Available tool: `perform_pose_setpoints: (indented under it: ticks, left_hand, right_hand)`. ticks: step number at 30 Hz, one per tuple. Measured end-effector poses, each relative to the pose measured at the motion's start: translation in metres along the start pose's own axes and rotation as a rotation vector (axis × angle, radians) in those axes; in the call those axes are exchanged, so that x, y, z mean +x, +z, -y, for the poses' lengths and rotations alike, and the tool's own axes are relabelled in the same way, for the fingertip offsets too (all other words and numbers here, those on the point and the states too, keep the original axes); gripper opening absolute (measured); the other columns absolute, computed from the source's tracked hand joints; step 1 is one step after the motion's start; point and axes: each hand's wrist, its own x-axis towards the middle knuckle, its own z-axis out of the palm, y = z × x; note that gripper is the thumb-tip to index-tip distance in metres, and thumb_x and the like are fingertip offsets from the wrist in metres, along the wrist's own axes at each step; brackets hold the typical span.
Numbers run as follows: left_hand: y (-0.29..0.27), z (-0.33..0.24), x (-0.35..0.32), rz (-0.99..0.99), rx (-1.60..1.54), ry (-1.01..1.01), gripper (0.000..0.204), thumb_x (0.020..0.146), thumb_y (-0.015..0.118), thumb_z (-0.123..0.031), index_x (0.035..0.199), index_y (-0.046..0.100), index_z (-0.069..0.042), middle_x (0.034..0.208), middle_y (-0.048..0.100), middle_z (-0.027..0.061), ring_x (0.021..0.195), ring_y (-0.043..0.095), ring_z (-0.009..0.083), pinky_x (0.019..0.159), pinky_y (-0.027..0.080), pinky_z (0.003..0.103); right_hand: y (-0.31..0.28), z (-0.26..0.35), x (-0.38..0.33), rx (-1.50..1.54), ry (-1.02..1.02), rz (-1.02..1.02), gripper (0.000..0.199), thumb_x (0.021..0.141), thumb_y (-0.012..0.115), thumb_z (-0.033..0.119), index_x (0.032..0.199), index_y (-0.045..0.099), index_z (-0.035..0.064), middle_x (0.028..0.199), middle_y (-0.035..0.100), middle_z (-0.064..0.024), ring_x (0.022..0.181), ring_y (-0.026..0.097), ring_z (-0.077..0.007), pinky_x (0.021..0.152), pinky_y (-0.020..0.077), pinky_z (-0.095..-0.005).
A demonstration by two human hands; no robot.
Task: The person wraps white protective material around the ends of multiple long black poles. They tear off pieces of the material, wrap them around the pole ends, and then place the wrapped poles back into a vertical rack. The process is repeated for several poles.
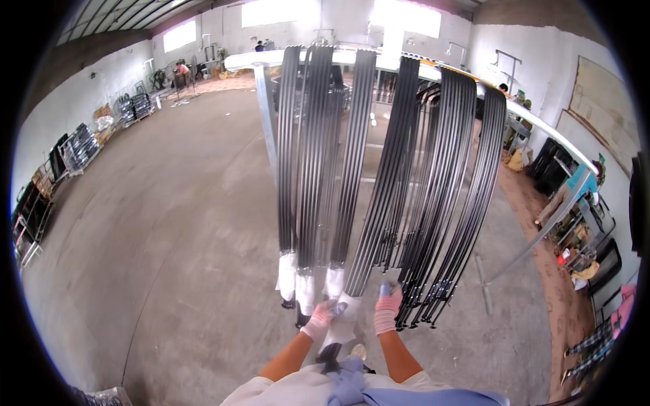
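Note:
Bundles of long, thin black rods or tubes [389,183] hang over a white rail in front of me. The lower end of one middle bundle is wrapped in a white sheet [342,330]. My left hand [323,319], in a striped pink and white glove with bluish fingertips, is closed on that white wrapping. Just right of the same bundle is my right hand [388,308], gloved alike, its thumb and fingers pointing up and apart. I see nothing held in it. White wraps [287,276] also cover the ends of the bundles on the left; those on the right are bare.
The padded white rail [548,128] curves across on metal legs [265,111]. A person in a teal top [583,181] is at the right wall, beside work stands and loose goods. Stacked dark parts [82,149] line the left wall. Grey concrete floor [183,203] spreads around the rack.

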Motion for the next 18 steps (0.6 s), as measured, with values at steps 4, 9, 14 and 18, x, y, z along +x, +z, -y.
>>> perform_pose_setpoints:
  ticks: [4,9,14,18]
  left_hand:
    - [-0.008,0.009,0.006,-0.072,-0.167,0.027,0.054,0.068,0.068,-0.024,0.107,0.047,0.007,0.100,0.054,0.0101,0.091,0.049,0.0143,0.081,0.038,0.027]
    - [0.006,-0.006,0.008,-0.109,-0.094,0.044,0.052,0.068,0.068,-0.023,0.106,0.048,0.007,0.098,0.055,0.0099,0.089,0.050,0.0135,0.080,0.039,0.026]
    - [-0.001,0.009,0.014,-0.213,0.021,0.056,0.052,0.068,0.069,-0.024,0.105,0.049,0.007,0.099,0.055,0.0098,0.090,0.051,0.0140,0.080,0.039,0.026]
    - [0.002,0.016,0.017,-0.182,-0.007,0.062,0.054,0.068,0.068,-0.026,0.106,0.048,0.006,0.099,0.055,0.0102,0.091,0.051,0.0136,0.080,0.039,0.026]
  right_hand:
    - [0.006,0.152,0.077,0.438,-0.463,0.058,0.017,0.081,0.050,0.014,0.093,0.052,0.0019,0.079,0.054,-0.0039,0.066,0.050,-0.0087,0.058,0.0407,-0.0206]
    - [0.044,0.348,0.199,0.190,-0.924,0.101,0.028,0.079,0.051,0.014,0.103,0.048,0.0012,0.098,0.050,-0.0127,0.092,0.049,-0.0212,0.082,0.0384,-0.0304]
    - [0.114,0.440,0.322,-0.103,-0.858,-0.108,0.067,0.074,0.054,0.032,0.120,0.024,-0.0069,0.126,0.024,-0.0258,0.119,0.022,-0.0330,0.098,0.0207,-0.0362]
    - [0.147,0.472,0.399,-0.172,-0.684,-0.006,0.070,0.066,0.064,0.036,0.112,0.036,-0.0089,0.113,0.043,-0.0247,0.105,0.043,-0.0302,0.088,0.0336,-0.0331]
